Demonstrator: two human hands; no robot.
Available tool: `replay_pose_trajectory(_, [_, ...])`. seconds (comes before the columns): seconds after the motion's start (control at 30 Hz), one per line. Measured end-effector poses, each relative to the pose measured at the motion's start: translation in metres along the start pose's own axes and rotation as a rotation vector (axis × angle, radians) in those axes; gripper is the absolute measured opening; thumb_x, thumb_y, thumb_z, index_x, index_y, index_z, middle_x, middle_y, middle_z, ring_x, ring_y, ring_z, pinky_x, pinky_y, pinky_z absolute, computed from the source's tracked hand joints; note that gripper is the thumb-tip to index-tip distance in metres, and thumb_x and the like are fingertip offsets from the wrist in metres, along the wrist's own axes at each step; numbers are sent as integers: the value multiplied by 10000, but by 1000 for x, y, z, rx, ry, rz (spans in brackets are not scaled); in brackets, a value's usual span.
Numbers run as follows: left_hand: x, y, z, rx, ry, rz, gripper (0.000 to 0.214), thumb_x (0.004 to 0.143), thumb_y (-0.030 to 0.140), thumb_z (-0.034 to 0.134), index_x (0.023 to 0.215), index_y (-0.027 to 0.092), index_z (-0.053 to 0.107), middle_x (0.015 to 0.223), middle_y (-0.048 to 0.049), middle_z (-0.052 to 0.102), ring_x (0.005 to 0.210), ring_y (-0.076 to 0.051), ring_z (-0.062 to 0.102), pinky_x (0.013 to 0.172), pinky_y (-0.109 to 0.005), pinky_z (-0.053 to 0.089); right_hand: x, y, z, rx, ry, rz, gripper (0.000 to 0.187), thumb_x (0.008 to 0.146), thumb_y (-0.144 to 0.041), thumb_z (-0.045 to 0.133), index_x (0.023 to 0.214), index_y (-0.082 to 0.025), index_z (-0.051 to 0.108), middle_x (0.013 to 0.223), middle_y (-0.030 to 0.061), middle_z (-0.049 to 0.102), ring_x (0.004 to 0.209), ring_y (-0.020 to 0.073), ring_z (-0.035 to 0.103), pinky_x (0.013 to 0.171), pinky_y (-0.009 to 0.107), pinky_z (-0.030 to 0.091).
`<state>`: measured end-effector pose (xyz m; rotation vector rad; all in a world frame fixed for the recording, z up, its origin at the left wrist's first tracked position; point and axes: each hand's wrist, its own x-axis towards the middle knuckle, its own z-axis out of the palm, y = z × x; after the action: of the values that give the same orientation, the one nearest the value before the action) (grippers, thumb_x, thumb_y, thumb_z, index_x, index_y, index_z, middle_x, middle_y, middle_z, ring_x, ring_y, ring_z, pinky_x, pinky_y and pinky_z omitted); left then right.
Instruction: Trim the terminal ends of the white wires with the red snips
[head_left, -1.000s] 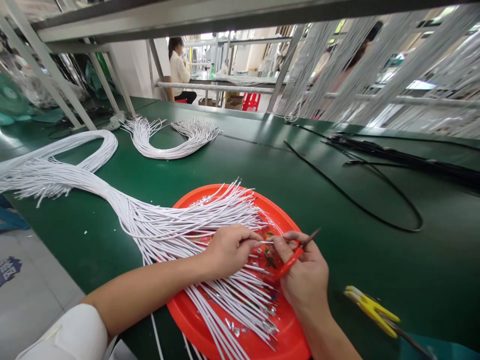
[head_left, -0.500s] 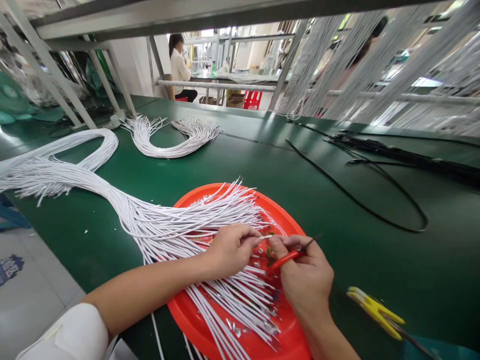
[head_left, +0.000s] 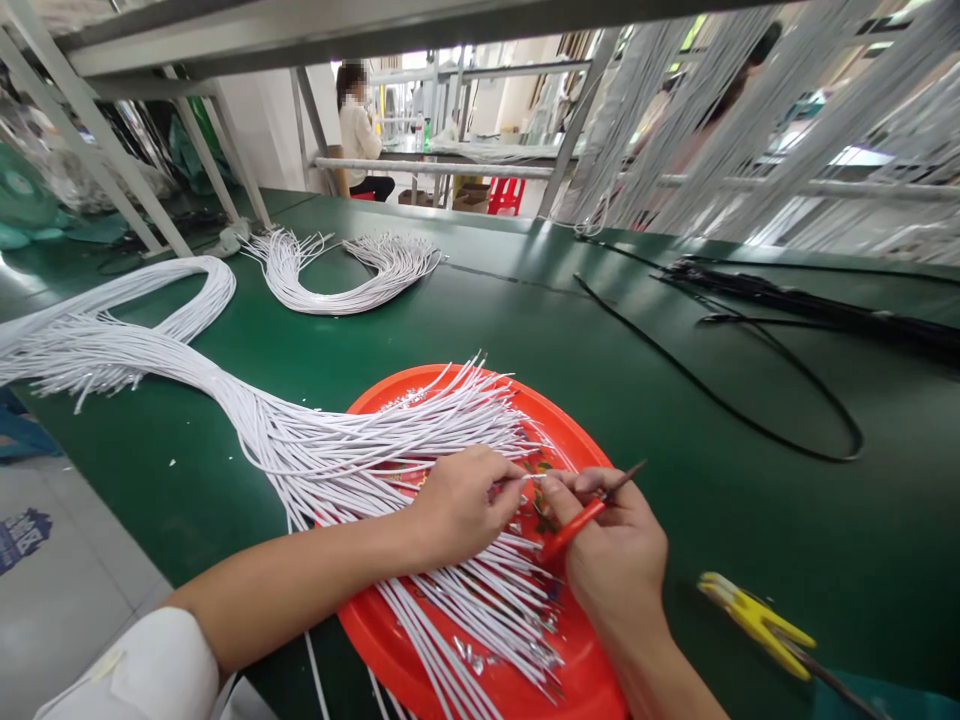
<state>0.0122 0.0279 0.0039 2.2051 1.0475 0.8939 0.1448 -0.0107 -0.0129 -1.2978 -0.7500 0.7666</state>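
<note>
Over a red tray (head_left: 577,435), my left hand (head_left: 465,505) pinches the end of one thin white cable (head_left: 534,476) between thumb and fingertips. The thumb and finger of my right hand (head_left: 619,555) meet the same cable end from the other side. Lying across that hand is a red-handled tool (head_left: 574,528) with a dark pointed tip, held in the fingers; its exact kind is unclear. A thick bundle of white cables (head_left: 337,440) spreads into the tray beneath and beside my left hand. Small silvery bits (head_left: 469,655) lie in the tray.
A yellow-handled tool (head_left: 757,620) lies on the green table (head_left: 735,520) at right. Black cables (head_left: 817,300) stretch along the back right. Another white cable bundle (head_left: 337,295) curves at the back. Metal frame bars (head_left: 322,45) cross overhead; a person (head_left: 358,130) sits beyond.
Both hands stay at nearly the same spot, gripping the cable end. The red-handled tool has tilted slightly in my right hand, its dark tip a little higher.
</note>
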Motion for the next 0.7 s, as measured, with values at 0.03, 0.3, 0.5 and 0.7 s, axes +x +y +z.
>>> replay_pose_trajectory(0.03, [0, 0, 0, -3, -8, -3, 174, 833, 224, 477, 809, 159, 637, 718, -32, 627, 673, -128, 554, 654, -242, 436, 0, 0, 0, 13, -5, 13, 347, 570, -281, 769, 689, -198, 454, 667, -33, 585, 634, 126, 616, 616, 262, 522])
replay_pose_trajectory(0.3, [0, 0, -2, -64, -27, 13, 192, 851, 199, 467, 899, 154, 647, 803, -49, 664, 739, -135, 584, 718, -252, 456, 1, -1, 0, 89, 14, 73, 348, 550, -270, 789, 711, -188, 493, 648, -49, 571, 548, 79, 568, 543, 202, 490])
replay_pose_trajectory(0.5, [3, 3, -2, -165, -11, -129, 164, 821, 215, 503, 864, 168, 655, 776, -28, 667, 700, -126, 581, 676, -241, 455, 1, -1, -1, 72, 28, 79, 346, 584, -343, 774, 763, -185, 524, 626, -46, 573, 504, 73, 549, 506, 191, 470])
replay_pose_trajectory(0.7, [3, 3, 0, -187, -1, -153, 163, 805, 215, 512, 858, 161, 656, 757, -25, 664, 664, -117, 566, 643, -229, 445, 1, -2, 0, 44, 15, 58, 338, 592, -358, 767, 767, -188, 533, 584, -57, 535, 504, 91, 554, 503, 213, 478])
